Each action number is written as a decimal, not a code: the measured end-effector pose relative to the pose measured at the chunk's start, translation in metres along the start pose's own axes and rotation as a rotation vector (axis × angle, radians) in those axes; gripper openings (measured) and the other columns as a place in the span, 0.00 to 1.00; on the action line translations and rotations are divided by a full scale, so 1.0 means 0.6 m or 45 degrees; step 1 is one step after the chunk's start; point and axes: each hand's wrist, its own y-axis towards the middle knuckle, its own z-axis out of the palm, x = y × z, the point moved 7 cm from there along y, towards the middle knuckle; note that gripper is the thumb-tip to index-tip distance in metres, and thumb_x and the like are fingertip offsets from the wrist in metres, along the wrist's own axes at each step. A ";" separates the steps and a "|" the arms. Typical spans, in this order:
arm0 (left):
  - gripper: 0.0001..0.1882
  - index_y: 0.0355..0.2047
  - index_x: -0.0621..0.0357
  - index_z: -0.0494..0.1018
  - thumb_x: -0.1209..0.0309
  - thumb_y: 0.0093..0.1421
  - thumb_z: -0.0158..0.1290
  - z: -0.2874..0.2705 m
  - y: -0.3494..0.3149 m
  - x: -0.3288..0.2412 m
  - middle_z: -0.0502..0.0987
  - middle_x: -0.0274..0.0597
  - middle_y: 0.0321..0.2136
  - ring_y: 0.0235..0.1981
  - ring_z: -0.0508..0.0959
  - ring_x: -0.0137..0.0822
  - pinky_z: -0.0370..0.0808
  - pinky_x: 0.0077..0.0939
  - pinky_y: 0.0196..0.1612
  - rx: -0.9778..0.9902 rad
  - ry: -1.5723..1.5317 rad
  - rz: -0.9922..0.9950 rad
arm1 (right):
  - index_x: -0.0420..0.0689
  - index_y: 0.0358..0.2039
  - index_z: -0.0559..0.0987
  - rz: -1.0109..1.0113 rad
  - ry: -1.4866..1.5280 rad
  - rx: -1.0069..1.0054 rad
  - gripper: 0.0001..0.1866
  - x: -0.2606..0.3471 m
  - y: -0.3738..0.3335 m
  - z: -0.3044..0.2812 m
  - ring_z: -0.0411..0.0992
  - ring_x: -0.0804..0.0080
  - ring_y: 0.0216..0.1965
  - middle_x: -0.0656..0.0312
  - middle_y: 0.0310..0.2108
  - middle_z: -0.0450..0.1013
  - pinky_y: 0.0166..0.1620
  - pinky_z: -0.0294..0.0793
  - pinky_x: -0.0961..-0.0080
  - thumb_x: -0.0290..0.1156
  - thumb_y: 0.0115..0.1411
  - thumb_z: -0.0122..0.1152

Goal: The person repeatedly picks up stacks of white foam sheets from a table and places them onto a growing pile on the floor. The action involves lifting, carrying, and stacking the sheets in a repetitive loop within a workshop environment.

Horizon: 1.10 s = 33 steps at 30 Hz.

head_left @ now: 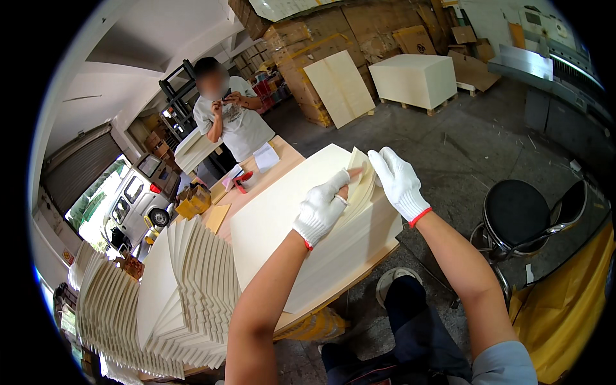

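The table's [290, 155] near edge ran close before the wearer's legs [410, 327], while floor [443, 144] stretched rightward past one black stool [516, 215]. One cream sheet stack [276, 215] lay beneath the left hand [321, 208], which rested by its bent-up right corner; whether it pinched the sheets, I could not tell. The right hand [399, 183], fingers straight and together, was at that corner's right edge. At left stood at least two fanned stacks [202, 276]; farther off, one person [234, 119] and one van [138, 196].
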 end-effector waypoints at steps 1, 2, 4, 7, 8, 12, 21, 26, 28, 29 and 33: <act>0.17 0.58 0.50 0.76 0.65 0.69 0.55 0.001 0.001 0.006 0.82 0.45 0.35 0.36 0.81 0.36 0.77 0.31 0.46 -0.009 0.037 0.056 | 0.43 0.33 0.73 -0.017 0.002 -0.009 0.30 0.002 0.000 0.001 0.74 0.43 0.33 0.49 0.25 0.73 0.38 0.69 0.52 0.59 0.75 0.42; 0.17 0.56 0.48 0.77 0.64 0.69 0.57 0.001 0.000 0.007 0.82 0.47 0.34 0.35 0.82 0.37 0.78 0.31 0.44 -0.018 0.074 0.112 | 0.44 0.33 0.73 -0.024 0.003 -0.017 0.29 0.003 0.000 0.002 0.75 0.43 0.33 0.49 0.25 0.73 0.38 0.69 0.52 0.59 0.75 0.43; 0.17 0.55 0.48 0.77 0.62 0.67 0.60 0.008 -0.001 -0.001 0.83 0.47 0.35 0.36 0.82 0.38 0.78 0.32 0.44 0.080 0.057 -0.094 | 0.44 0.33 0.73 -0.030 -0.004 -0.039 0.28 -0.001 -0.001 0.000 0.75 0.43 0.33 0.49 0.26 0.74 0.38 0.69 0.52 0.58 0.75 0.43; 0.17 0.53 0.51 0.77 0.64 0.66 0.62 0.012 0.000 0.000 0.80 0.39 0.28 0.28 0.79 0.30 0.75 0.29 0.36 0.072 0.025 -0.122 | 0.45 0.34 0.73 -0.046 -0.009 -0.071 0.27 -0.003 -0.002 -0.001 0.75 0.42 0.34 0.49 0.27 0.74 0.38 0.70 0.52 0.58 0.75 0.44; 0.17 0.53 0.53 0.77 0.66 0.66 0.63 0.011 0.001 0.001 0.78 0.34 0.25 0.24 0.78 0.26 0.74 0.27 0.31 0.044 0.013 -0.084 | 0.45 0.34 0.73 -0.043 -0.012 -0.070 0.27 -0.001 -0.003 -0.003 0.75 0.42 0.34 0.49 0.27 0.74 0.38 0.70 0.52 0.58 0.75 0.44; 0.18 0.54 0.50 0.78 0.64 0.65 0.63 0.009 0.002 0.012 0.80 0.38 0.29 0.29 0.80 0.31 0.75 0.30 0.37 0.033 0.004 -0.105 | 0.45 0.35 0.74 -0.028 -0.013 -0.057 0.27 -0.003 -0.003 0.000 0.75 0.42 0.35 0.49 0.27 0.75 0.39 0.70 0.51 0.57 0.75 0.43; 0.19 0.57 0.44 0.77 0.67 0.65 0.60 0.010 -0.004 -0.021 0.84 0.46 0.39 0.39 0.84 0.44 0.79 0.37 0.45 0.094 0.095 -0.102 | 0.45 0.36 0.74 -0.027 -0.105 0.010 0.27 -0.005 0.002 -0.012 0.76 0.42 0.37 0.49 0.31 0.76 0.39 0.70 0.51 0.58 0.74 0.45; 0.24 0.60 0.44 0.77 0.72 0.62 0.56 0.003 -0.014 -0.036 0.83 0.54 0.47 0.45 0.84 0.50 0.79 0.39 0.50 -0.012 0.216 -0.025 | 0.45 0.34 0.77 0.018 -0.373 -0.067 0.29 -0.017 0.002 -0.088 0.78 0.46 0.36 0.50 0.31 0.78 0.40 0.73 0.54 0.61 0.71 0.49; 0.24 0.60 0.45 0.77 0.72 0.62 0.56 0.006 -0.013 -0.023 0.83 0.53 0.47 0.45 0.84 0.50 0.80 0.39 0.50 -0.008 0.232 -0.003 | 0.44 0.34 0.78 -0.017 -0.640 0.180 0.31 -0.010 -0.008 -0.066 0.78 0.49 0.35 0.51 0.29 0.78 0.39 0.74 0.55 0.64 0.69 0.50; 0.24 0.60 0.45 0.77 0.72 0.62 0.56 0.007 -0.012 -0.015 0.83 0.53 0.47 0.45 0.85 0.50 0.80 0.38 0.50 -0.007 0.239 0.008 | 0.44 0.33 0.79 -0.036 -0.772 0.306 0.32 -0.010 -0.013 -0.052 0.78 0.50 0.34 0.51 0.29 0.79 0.39 0.74 0.56 0.65 0.68 0.51; 0.23 0.59 0.46 0.77 0.70 0.62 0.57 0.015 -0.001 -0.009 0.84 0.52 0.46 0.47 0.85 0.50 0.79 0.38 0.51 0.051 0.284 -0.011 | 0.45 0.28 0.77 -0.230 -0.838 0.373 0.33 -0.007 -0.013 -0.037 0.78 0.52 0.32 0.52 0.26 0.77 0.38 0.74 0.56 0.66 0.66 0.53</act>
